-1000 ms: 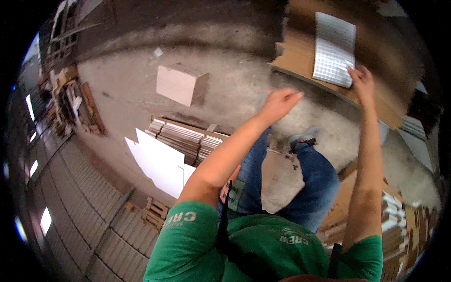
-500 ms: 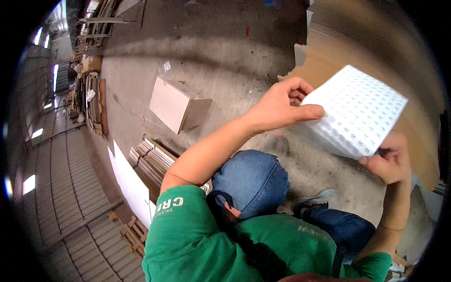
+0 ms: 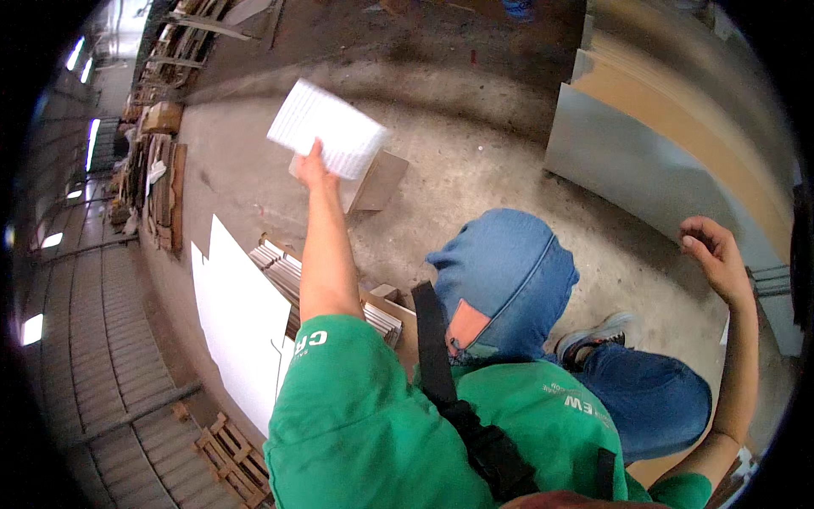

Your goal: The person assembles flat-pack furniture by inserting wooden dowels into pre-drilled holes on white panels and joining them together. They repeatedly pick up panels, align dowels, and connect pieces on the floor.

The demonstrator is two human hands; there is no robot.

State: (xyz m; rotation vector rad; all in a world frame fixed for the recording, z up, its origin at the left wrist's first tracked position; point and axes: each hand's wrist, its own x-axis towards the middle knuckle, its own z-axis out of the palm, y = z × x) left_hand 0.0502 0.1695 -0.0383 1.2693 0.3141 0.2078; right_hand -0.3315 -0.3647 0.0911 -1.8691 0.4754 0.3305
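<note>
White sheet (image 3: 335,121), clamped at near edge in grip of left hand (image 3: 315,172), under thumb; jutting forward from grip, long axis slanting upper left to lower right, overlapping box (image 3: 384,181) in view, gap unclear. Well apart from right hand (image 3: 721,256), loosely curled, digits apart, empty.

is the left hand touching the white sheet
Touching: the head view shows the left hand holding the white sheet, one digit lying over its near edge.
</note>
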